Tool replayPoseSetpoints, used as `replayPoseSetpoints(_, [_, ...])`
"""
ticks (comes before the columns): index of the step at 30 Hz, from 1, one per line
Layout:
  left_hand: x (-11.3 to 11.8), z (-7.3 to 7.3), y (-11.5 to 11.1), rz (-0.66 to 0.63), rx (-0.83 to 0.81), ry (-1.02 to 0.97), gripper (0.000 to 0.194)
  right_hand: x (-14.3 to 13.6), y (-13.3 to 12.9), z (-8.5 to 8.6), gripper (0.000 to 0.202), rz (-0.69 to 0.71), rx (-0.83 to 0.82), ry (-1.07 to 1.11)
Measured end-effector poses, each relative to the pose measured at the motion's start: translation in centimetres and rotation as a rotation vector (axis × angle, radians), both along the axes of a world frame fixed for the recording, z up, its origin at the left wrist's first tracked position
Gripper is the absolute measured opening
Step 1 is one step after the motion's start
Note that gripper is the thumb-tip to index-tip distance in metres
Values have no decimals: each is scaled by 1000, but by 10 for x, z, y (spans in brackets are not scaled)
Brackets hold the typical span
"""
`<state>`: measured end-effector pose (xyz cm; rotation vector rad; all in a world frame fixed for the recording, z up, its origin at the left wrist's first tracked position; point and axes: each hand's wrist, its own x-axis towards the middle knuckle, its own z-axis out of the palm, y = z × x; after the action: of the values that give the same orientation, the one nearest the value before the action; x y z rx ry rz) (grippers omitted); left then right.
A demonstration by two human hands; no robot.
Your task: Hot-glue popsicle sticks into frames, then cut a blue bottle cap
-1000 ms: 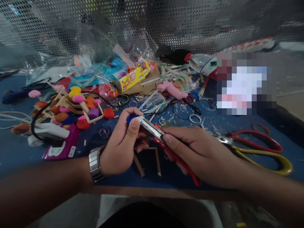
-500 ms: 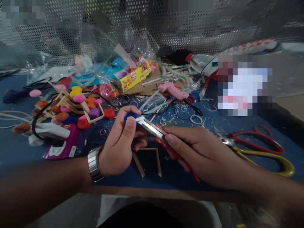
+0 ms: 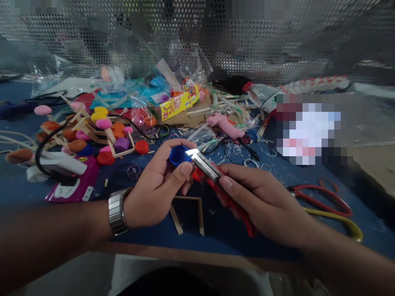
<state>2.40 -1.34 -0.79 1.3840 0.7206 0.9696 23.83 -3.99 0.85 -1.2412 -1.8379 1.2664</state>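
The small round blue plastic bottle cap (image 3: 178,155) sits pinched in the grip of the left hand (image 3: 154,191), thumb on its near rim and fingers curled behind, its hollow side turned up and toward the right, held above the tabletop. The right hand (image 3: 262,203) is closed around the red-handled utility knife (image 3: 216,181), forefinger laid along the top, and the bright metal blade tip meets the cap's rim or wall; whether it has bitten in cannot be told. The step in hand looks like cutting or piercing the cap. The next move would call for steady, light pressure with the blade kept off the left thumb, which lies just beside the edge. Below the hands lies a small frame of thin wooden sticks (image 3: 187,211) on the blue tabletop (image 3: 308,230). Farther out, a stick structure with coloured caps (image 3: 101,137) spreads at left, a pink glue gun (image 3: 224,125) lies behind, and red-and-yellow-handled scissors (image 3: 327,205) rest at right.
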Motion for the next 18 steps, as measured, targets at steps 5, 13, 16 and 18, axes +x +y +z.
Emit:
replayPoseSetpoints(5, [-1, -2, 0, 85, 65, 23, 37, -3, 3, 0, 31, 28, 89, -46])
replayPoseSetpoints(13, [-1, -6, 1, 87, 81, -55, 34, -3, 3, 18, 28, 50, 162, -285])
replayPoseSetpoints(16, [0, -6, 1, 42, 48, -149, 38, -3, 6, 21, 27, 92, 205, -284])
replayPoseSetpoints(18, [0, -5, 1, 26, 33, -193, 40, -3, 9, 18, 24, 123, 261, -238])
